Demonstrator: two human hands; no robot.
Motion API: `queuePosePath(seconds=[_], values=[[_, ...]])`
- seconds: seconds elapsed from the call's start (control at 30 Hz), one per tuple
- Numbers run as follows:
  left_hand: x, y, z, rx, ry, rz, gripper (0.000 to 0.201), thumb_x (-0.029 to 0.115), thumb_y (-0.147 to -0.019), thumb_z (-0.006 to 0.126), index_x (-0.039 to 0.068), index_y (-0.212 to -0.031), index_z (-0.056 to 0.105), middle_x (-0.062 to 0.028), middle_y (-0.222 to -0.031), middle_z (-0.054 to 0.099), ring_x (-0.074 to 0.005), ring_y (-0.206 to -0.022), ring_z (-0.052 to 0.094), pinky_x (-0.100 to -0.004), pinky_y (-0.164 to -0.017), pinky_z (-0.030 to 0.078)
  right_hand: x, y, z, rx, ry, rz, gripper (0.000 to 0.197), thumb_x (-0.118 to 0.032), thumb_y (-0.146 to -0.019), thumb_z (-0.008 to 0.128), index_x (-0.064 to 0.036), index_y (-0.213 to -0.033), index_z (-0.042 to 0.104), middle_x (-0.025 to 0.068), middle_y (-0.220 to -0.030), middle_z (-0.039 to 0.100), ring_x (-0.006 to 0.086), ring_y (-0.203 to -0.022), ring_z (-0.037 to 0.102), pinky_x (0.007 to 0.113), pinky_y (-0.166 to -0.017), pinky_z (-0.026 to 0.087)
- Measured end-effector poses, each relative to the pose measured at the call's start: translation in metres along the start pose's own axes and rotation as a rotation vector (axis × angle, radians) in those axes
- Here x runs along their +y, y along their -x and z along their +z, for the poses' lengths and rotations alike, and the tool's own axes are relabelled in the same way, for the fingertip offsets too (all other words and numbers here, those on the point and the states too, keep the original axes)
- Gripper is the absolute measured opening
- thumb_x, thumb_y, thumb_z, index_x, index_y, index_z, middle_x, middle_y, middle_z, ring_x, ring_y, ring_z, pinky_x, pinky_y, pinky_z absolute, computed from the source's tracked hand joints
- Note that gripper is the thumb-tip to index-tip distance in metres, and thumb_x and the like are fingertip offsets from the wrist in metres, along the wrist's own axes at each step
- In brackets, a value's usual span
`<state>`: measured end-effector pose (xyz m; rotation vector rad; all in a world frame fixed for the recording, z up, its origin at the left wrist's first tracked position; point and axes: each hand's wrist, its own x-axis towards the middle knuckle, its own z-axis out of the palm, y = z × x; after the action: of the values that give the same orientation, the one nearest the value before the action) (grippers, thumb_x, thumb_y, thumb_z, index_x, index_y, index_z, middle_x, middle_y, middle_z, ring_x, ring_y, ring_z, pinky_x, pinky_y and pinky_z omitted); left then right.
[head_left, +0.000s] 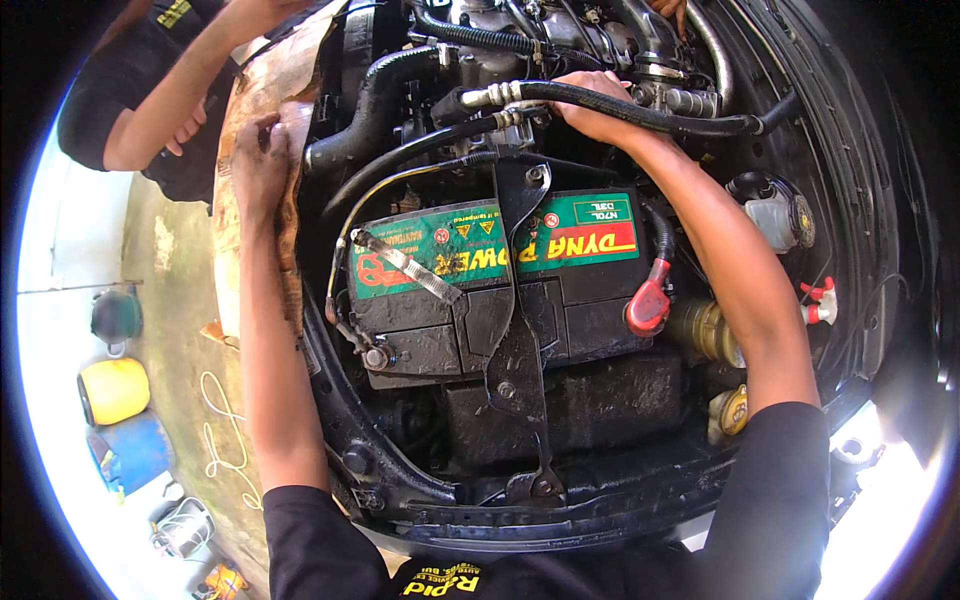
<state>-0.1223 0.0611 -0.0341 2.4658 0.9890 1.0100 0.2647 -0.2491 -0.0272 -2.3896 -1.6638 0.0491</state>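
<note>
My right arm reaches over the battery into the engine bay, and my right hand (592, 100) is behind a thick black hose (660, 118). Its fingers point down among engine parts and are hidden, so what they touch does not show. My left hand (262, 150) rests on a worn sheet of cardboard (262, 270) along the left side of the bay. Its fingers are loosely bent, with a gap at the thumb and nothing visible in them. Between my arms sits a dirty black battery (410, 350) with a green and red label, under a black metal hold-down bracket (515, 330).
A red terminal cover (648, 305) sits at the battery's right, a bare clamp (376, 357) at its left. A co-worker's arm (175, 110) leans in at upper left; another hand (670, 10) shows at the top. Yellow (115, 390) and blue containers (135, 450) stand on the floor.
</note>
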Motion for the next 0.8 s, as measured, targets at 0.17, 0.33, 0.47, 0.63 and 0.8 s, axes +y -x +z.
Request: queuePosePath(seconds=[0.17, 0.33, 0.47, 0.63, 0.8], values=[[-0.006, 0.004, -0.005, -0.041, 0.046, 0.026, 0.034, 0.024, -0.104, 0.066, 0.002, -0.129, 0.072, -0.0220, -0.126, 0.073, -0.0365, -0.120, 0.070, -0.0445, -0.106, 0.053, 0.006, 0.001, 0.006, 0.000, -0.022, 0.008, 0.032, -0.036, -0.102, 0.059, -0.0133, -0.096, 0.080, 0.0191, -0.096, 0.079, 0.0419, -0.096, 0.076, 0.059, -0.094, 0.054], [-0.007, 0.002, 0.002, -0.040, 0.102, 0.033, 0.032, 0.024, -0.105, 0.064, 0.002, -0.128, 0.072, -0.0217, -0.126, 0.072, -0.0365, -0.121, 0.069, -0.0448, -0.107, 0.052, 0.005, 0.000, 0.002, 0.096, 0.060, 0.013, 0.045, -0.052, -0.108, 0.055, -0.0153, -0.099, 0.080, 0.0182, -0.095, 0.078, 0.0418, -0.095, 0.075, 0.059, -0.087, 0.053], [0.001, 0.005, 0.001, -0.026, 0.030, 0.032, 0.031, 0.021, -0.104, 0.064, 0.001, -0.126, 0.072, -0.0220, -0.126, 0.072, -0.0370, -0.120, 0.069, -0.0451, -0.106, 0.053, 0.006, 0.000, 0.008, 0.110, 0.012, 0.018, 0.042, -0.048, -0.108, 0.056, -0.0147, -0.099, 0.079, 0.0188, -0.093, 0.078, 0.0425, -0.095, 0.075, 0.060, -0.085, 0.054], [0.003, 0.001, 0.002, -0.026, -0.088, 0.061, 0.031, 0.017, -0.106, 0.060, -0.002, -0.128, 0.071, -0.0231, -0.126, 0.074, -0.0355, -0.119, 0.072, -0.0430, -0.105, 0.054, 0.019, -0.002, -0.002, -0.004, -0.039, -0.095, 0.023, -0.027, -0.099, 0.061, -0.0129, -0.101, 0.079, 0.0195, -0.093, 0.078, 0.0431, -0.095, 0.075, 0.059, -0.087, 0.055], [0.004, 0.001, 0.004, 0.013, -0.083, 0.053, 0.029, 0.020, -0.102, 0.063, 0.002, -0.122, 0.074, -0.0210, -0.121, 0.074, -0.0369, -0.114, 0.070, -0.0458, -0.103, 0.053, 0.015, -0.001, 0.013, 0.106, 0.020, 0.009, 0.024, -0.027, -0.098, 0.064, -0.0173, -0.111, 0.082, 0.0186, -0.101, 0.079, 0.0415, -0.098, 0.076, 0.059, -0.090, 0.054]])
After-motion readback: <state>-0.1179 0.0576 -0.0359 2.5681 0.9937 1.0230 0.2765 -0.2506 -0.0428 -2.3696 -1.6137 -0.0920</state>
